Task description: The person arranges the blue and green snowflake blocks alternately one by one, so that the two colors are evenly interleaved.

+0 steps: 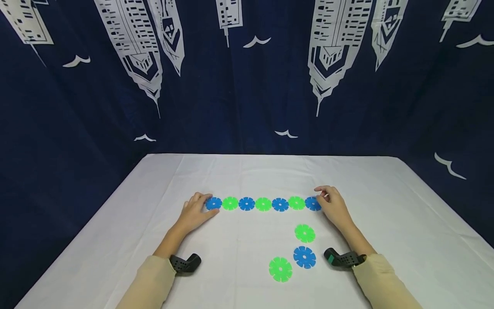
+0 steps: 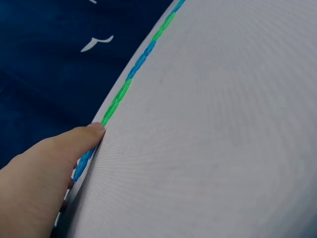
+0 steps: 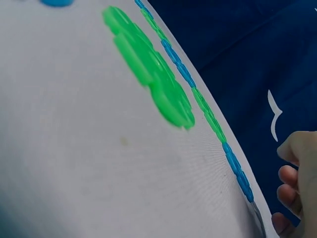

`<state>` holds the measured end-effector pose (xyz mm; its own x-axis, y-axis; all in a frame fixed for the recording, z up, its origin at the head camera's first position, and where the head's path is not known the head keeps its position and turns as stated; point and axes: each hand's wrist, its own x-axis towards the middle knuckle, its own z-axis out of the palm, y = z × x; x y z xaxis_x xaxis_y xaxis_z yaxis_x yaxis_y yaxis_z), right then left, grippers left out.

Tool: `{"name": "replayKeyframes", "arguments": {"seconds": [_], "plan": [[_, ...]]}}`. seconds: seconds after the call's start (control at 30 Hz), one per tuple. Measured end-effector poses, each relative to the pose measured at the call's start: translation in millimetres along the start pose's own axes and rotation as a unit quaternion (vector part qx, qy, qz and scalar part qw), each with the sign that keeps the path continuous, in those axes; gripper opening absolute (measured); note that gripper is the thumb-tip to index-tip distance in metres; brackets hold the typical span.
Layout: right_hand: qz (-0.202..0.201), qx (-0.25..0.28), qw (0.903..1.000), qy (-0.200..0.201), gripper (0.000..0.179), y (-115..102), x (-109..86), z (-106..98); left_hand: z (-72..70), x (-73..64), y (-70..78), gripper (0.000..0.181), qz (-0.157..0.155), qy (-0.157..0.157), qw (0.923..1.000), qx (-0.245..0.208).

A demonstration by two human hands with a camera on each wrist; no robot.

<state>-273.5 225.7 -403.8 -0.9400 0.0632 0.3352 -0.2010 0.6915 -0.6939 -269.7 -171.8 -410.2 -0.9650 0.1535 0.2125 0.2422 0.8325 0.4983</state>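
A straight row of notched plastic interlocking discs, blue and green by turns, runs across the table in the head view. At its left end, my left hand (image 1: 194, 213) holds the blue disc (image 1: 213, 204) between thumb and fingers, the thumb lying along the near edge. In the left wrist view, the thumb (image 2: 81, 141) hides part of that disc. My right hand (image 1: 335, 209) is beside the blue disc (image 1: 312, 204) at the right end, fingers loosely bent. The right wrist view shows a gap between those fingers (image 3: 290, 193) and the disc, with nothing held.
Apart from the row, a green disc (image 1: 305, 233), a blue disc (image 1: 304, 257) and another green disc (image 1: 280, 269) lie nearer on the white-covered table (image 1: 216, 266). A dark blue patterned curtain (image 1: 239, 94) hangs behind the table's far edge.
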Motion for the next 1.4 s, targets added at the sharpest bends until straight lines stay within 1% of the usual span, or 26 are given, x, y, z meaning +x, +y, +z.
{"name": "replayKeyframes", "arguments": {"seconds": [0.13, 0.23, 0.3, 0.37, 0.47, 0.53, 0.63, 0.73, 0.8, 0.9, 1.0, 1.1, 1.3, 1.4], "plan": [[0.002, 0.021, 0.9997, 0.010, 0.026, -3.3, 0.7, -1.2, 0.2, -2.0, -0.4, 0.063, 0.000, -0.002, 1.0000, 0.001], [0.006, 0.024, 0.9997, -0.009, 0.027, -5.8, 1.4, -3.7, 2.5, -2.0, -1.7, 0.063, 0.000, -0.005, 1.0000, 0.004], [0.005, 0.022, 0.9991, -0.036, 0.028, -9.6, 1.3, -7.5, 3.8, -2.2, -1.9, 0.063, 0.001, -0.003, 1.0000, 0.004], [0.003, 0.018, 0.9973, -0.071, 0.028, -15.7, 0.4, -12.7, 5.4, -2.0, -2.3, 0.062, 0.004, 0.000, 1.0000, 0.003], [-0.017, 0.005, 0.9927, -0.119, 0.028, -28.1, -2.9, -22.0, 6.8, -3.5, -2.2, 0.062, 0.002, -0.002, 1.0000, 0.002], [-0.033, -0.001, 0.9890, -0.144, 0.028, -37.0, -4.9, -26.5, 7.5, -4.4, -2.4, 0.063, -0.001, -0.004, 1.0000, 0.001], [-0.057, 0.000, 0.9825, -0.177, 0.028, -48.8, -6.2, -28.7, 7.4, -4.8, -2.3, 0.063, -0.005, -0.005, 1.0000, -0.001], [-0.076, 0.013, 0.9736, -0.215, 0.027, -57.3, -7.5, -26.7, 7.1, -3.5, -2.2, 0.063, -0.004, 0.005, 1.0000, -0.006], [-0.085, 0.016, 0.9672, -0.239, 0.026, -59.1, -10.0, -25.5, 6.7, -2.9, -2.1, 0.063, -0.004, 0.010, 0.9999, -0.007], [-0.097, 0.017, 0.9590, -0.266, 0.024, -56.4, -16.8, -26.4, 6.6, -2.4, -2.5, 0.063, -0.005, 0.007, 0.9999, -0.008], [-0.103, 0.016, 0.9557, -0.275, 0.023, -49.5, -25.5, -30.3, 6.8, -2.1, -3.3, 0.064, -0.004, 0.001, 1.0000, -0.004], [-0.104, 0.016, 0.9565, -0.272, 0.025, -41.2, -33.8, -33.8, 6.5, -0.9, -4.1, 0.063, 0.001, 0.005, 1.0000, 0.003], [-0.083, 0.015, 0.9637, -0.253, 0.034, -23.8, -50.8, -31.1, 2.9, 1.4, -5.0, 0.061, 0.006, 0.005, 0.9999, 0.010], [-0.079, 0.017, 0.9676, -0.239, 0.039, -18.7, -54.9, -27.2, 2.0, 1.7, -5.7, 0.061, 0.009, 0.006, 0.9999, 0.008]]}}
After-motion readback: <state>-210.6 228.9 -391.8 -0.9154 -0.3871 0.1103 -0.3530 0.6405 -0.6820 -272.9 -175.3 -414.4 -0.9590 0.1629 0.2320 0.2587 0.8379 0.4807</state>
